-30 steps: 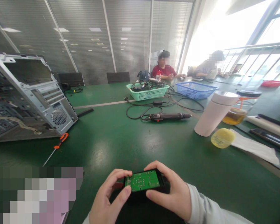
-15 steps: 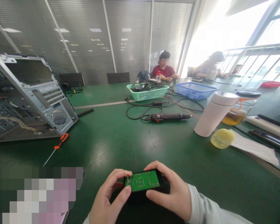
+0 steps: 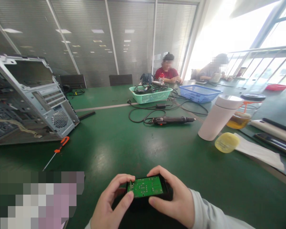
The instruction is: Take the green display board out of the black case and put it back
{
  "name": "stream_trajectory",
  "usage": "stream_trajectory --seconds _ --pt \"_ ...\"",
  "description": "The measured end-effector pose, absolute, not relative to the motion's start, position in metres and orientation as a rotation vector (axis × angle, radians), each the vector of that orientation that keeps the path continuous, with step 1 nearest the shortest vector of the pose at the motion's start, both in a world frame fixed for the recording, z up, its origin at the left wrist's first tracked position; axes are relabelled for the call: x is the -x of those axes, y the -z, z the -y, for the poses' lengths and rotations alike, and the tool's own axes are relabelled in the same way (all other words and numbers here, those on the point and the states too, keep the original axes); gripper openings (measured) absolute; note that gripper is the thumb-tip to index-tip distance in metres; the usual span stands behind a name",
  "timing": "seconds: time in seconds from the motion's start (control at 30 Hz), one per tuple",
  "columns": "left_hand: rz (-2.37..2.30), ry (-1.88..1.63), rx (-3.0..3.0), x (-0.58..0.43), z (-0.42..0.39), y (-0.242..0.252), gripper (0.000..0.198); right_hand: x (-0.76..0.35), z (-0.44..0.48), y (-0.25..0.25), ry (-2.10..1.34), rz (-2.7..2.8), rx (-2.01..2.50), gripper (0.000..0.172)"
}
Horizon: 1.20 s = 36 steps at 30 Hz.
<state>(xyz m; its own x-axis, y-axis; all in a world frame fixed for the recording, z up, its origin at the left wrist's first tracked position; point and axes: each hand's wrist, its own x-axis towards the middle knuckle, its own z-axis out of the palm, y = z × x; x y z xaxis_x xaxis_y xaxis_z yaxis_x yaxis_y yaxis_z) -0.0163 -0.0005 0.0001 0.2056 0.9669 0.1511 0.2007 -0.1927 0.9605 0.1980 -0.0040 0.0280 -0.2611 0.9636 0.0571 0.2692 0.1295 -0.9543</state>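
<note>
Gripping a green circuit board [image 3: 146, 187] seated in a black plastic casing [image 3: 166, 187], both hands were closed on its short ends, just above the near part of the table. The left hand [image 3: 112, 200] had its fingers [image 3: 120, 179] curled over the left end and its thumb [image 3: 128, 198] along the lower edge. The right hand [image 3: 173, 197] mirrored this, with its fingers [image 3: 158, 171] over the right end. A pale grey sleeve [image 3: 209, 211] covered the right forearm.

Surface: green table mat [image 3: 105, 152]. An open computer case [image 3: 30, 95] stood to the left, an orange-handled screwdriver [image 3: 61, 145] beside it. Ahead lay an electric screwdriver [image 3: 171, 120] among black cables [image 3: 143, 114], near a teal basket [image 3: 150, 94] and a blue basket [image 3: 199, 93]. To the right stood a white tumbler [image 3: 219, 117] and an amber-filled jar [image 3: 240, 119].

Room: two co-workers [image 3: 168, 71] sat at the far end, beside tall windows [image 3: 264, 41]. Lower left was pixelated.
</note>
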Motion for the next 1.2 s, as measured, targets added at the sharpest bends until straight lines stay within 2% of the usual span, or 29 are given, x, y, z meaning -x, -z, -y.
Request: stream_trajectory --seconds 0.3,0.57,0.73,1.1,1.2 --pt "-1.139 -0.998 -1.536 0.018 0.003 -0.001 0.019 -0.198 0.004 -0.032 -1.209 1.659 1.222 0.031" --pt "-1.274 -1.219 -1.284 0.001 0.012 -0.003 0.031 -0.199 0.004 -0.031 -1.311 1.665 1.233 0.029" --pt "-1.285 -1.228 -1.217 0.000 0.009 -0.005 0.024 -0.199 0.004 -0.031 -1.334 1.635 1.256 0.031" --pt "-1.445 -1.011 -1.743 0.003 0.012 -0.021 0.020 -0.199 0.008 -0.040 -1.329 1.714 1.346 0.030" --pt "-1.408 -0.993 -1.825 -0.001 0.011 -0.023 0.012 -0.199 0.009 -0.038 -1.334 1.726 1.344 0.034"
